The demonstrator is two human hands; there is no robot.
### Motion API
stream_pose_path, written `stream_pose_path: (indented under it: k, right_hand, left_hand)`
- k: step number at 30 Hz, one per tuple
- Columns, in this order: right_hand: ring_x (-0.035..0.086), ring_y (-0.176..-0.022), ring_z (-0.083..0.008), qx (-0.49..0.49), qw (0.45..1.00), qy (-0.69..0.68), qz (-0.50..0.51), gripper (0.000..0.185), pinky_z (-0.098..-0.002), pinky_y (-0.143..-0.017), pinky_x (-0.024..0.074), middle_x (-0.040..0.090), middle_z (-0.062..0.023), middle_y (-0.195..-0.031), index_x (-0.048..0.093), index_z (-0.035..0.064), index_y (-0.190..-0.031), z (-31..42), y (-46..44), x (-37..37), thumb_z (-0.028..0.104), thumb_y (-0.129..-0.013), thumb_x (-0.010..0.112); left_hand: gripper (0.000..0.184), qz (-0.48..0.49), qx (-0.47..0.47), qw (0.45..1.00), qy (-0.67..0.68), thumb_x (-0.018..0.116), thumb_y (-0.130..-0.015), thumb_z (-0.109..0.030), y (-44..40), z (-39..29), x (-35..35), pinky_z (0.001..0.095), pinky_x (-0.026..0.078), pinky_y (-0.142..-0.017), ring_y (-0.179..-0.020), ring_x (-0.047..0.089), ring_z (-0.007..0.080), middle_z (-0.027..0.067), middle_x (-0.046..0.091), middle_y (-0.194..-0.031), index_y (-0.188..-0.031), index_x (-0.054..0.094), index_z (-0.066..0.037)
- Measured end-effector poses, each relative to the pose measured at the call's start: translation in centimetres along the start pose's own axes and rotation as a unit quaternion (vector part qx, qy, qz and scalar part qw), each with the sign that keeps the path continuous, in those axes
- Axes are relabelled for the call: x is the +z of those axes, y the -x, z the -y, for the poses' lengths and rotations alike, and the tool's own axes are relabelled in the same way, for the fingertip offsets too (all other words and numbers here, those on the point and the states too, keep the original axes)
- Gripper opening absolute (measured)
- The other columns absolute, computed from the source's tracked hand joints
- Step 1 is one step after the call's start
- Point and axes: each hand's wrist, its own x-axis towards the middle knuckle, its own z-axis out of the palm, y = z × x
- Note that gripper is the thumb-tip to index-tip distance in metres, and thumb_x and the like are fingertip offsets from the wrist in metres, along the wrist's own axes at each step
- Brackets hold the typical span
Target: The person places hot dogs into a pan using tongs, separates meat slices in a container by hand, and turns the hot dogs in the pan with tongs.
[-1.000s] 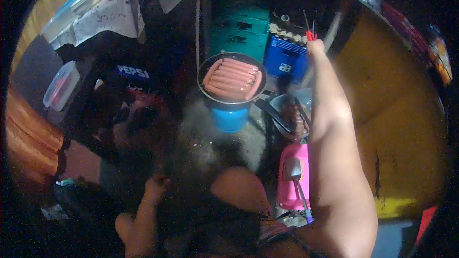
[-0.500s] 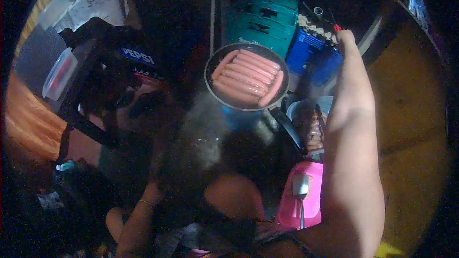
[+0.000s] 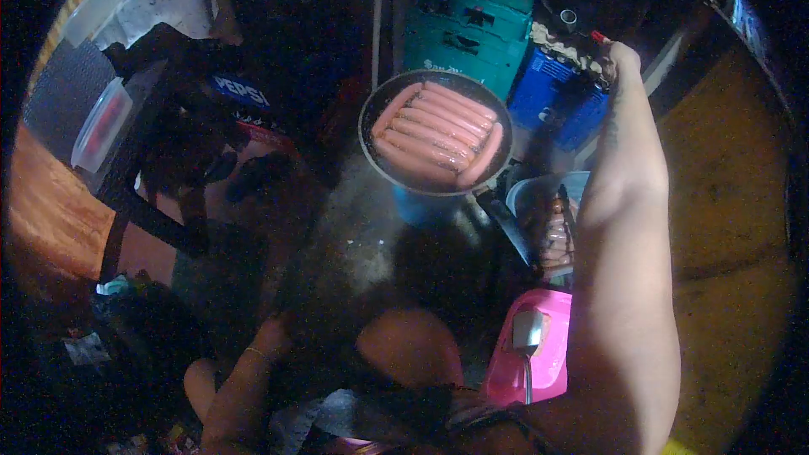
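Note:
My right arm reaches far out to the upper right, and my right hand [image 3: 621, 61] is closed by the blue crate. A small red object [image 3: 599, 36] shows at its fingertips, too small to name. My left hand [image 3: 271, 337] is low on the left in deep shadow, its fingers hidden. A frying pan [image 3: 365, 145] with several pink hotdogs [image 3: 438, 131] stands in the middle, beyond both hands. Below my right forearm a pink tray [image 3: 504, 371] bears a metal spatula [image 3: 528, 333]. Beside the pan handle, a clear container [image 3: 521, 194] holds browned sausages [image 3: 556, 236] and dark tongs [image 3: 565, 202].
Green crates [image 3: 472, 34] are stacked behind the pan, next to a blue crate [image 3: 552, 97] with an egg tray [image 3: 560, 49] on top. A dark Pepsi crate [image 3: 240, 91] and a lidded plastic box [image 3: 101, 122] are at left. A wooden board [image 3: 725, 202] lines the right.
The view has shifted slightly. My right hand stays stretched out near the blue crate, and less of the red object shows. The pan and hotdogs look the same.

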Motion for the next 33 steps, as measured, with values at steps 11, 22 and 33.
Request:
stream_pose_path:
  k: [11, 22, 33]
  right_hand:
    - [0.061, -0.073, -0.0154, -0.104, 0.982, -0.108, 0.113, 0.028, -0.0278, -0.053, 0.0502, 0.062, -0.0067, -0.098, 0.057, 0.0059, -0.116, -6.8, 17.0, -7.5, 0.008, -0.088, 0.054]
    - [0.058, -0.070, -0.0121, -0.068, 0.992, -0.105, -0.008, 0.013, -0.0259, -0.060, 0.0500, 0.061, -0.0024, -0.081, 0.061, 0.0032, -0.100, -19.5, 38.2, -21.8, 0.008, -0.088, 0.059]
    - [0.059, -0.062, -0.0162, -0.001, 0.985, 0.165, -0.054, 0.013, -0.0299, -0.060, 0.0472, 0.064, -0.0069, -0.070, 0.066, 0.0035, -0.082, -33.5, 49.0, -21.9, 0.016, -0.084, 0.062]
  left_hand:
    - [0.035, 0.020, 0.031, 0.999, 0.030, 0.065, -0.079, -0.021, 0.9, 1.1, -0.9, 0.0429, 0.050, -0.084, -0.094, 0.061, 0.0386, 0.0213, 0.063, -0.107, -0.109, 0.060, -0.004]
    - [0.033, 0.093, 0.050, 0.991, -0.082, 0.066, -0.078, -0.018, 4.7, 1.2, -12.5, 0.0424, 0.049, -0.079, -0.090, 0.061, 0.0387, 0.0220, 0.063, -0.102, -0.106, 0.061, -0.001]
    - [0.043, -0.094, 0.150, 0.984, 0.021, 0.069, -0.078, -0.019, 3.5, 7.8, -12.3, 0.0401, 0.044, -0.094, -0.110, 0.055, 0.0361, 0.0197, 0.059, -0.119, -0.114, 0.059, 0.001]
